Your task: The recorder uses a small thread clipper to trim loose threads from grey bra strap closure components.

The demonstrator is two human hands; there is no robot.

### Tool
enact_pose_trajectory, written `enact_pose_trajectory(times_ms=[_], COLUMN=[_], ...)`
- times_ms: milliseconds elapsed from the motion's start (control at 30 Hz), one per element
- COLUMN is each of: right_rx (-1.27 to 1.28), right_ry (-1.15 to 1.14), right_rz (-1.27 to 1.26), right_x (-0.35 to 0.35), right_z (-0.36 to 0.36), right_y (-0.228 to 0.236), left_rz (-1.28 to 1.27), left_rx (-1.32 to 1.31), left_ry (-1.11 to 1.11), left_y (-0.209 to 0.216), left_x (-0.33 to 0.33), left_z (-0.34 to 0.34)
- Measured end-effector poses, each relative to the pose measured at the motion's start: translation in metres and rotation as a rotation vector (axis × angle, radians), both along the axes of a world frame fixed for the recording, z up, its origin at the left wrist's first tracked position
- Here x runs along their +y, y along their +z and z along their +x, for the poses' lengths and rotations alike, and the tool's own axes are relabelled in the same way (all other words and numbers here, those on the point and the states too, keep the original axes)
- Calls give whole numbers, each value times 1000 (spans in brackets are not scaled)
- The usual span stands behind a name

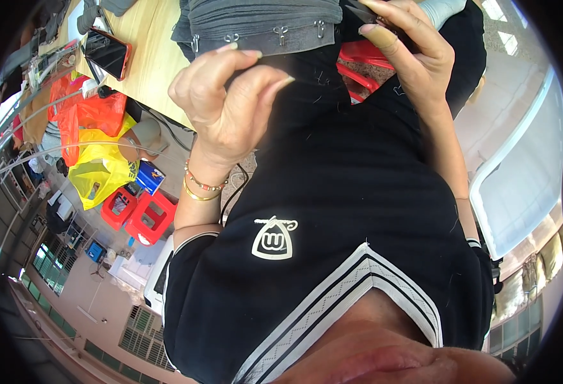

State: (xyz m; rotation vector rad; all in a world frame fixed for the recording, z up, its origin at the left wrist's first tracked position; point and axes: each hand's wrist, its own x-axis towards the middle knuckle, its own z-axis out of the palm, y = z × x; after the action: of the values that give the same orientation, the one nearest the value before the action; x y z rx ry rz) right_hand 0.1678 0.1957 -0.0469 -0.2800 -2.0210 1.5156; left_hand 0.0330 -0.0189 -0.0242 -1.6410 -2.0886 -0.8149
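A bundle of grey fabric lies at the top centre, with several metal hooks along its thin, dark lower strip. My left hand is raised just in front of that strip. Its thumb and forefinger are apart, the other fingers curl, and nothing shows between them. My right hand is at the upper right, its thumb and fingers closed around a dark, pointed tool. Most of that tool is hidden, so its kind is unclear. A yellowish covering wraps the right thumb's tip.
A wooden table at the upper left bears a red-edged phone. Beside it hang red and yellow plastic bags. Red stools stand on the floor below. At the right is a white, curved panel.
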Motion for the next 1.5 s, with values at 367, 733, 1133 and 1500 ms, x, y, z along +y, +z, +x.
enact_pose_trajectory(times_ms=[367,733,1133,1500], right_rx=[45,78,51,66], right_ry=[35,-5,-16,31], right_rz=[85,36,20,142], right_x=[-2,0,4,6], right_z=[-1,2,9,11], right_y=[1,-3,0,-3], left_rz=[-96,-268,-229,-64], left_rx=[43,209,176,31], left_ry=[-1,63,-117,-52], left_y=[33,46,34,21], left_x=[3,52,60,49], left_z=[0,1,-12,6])
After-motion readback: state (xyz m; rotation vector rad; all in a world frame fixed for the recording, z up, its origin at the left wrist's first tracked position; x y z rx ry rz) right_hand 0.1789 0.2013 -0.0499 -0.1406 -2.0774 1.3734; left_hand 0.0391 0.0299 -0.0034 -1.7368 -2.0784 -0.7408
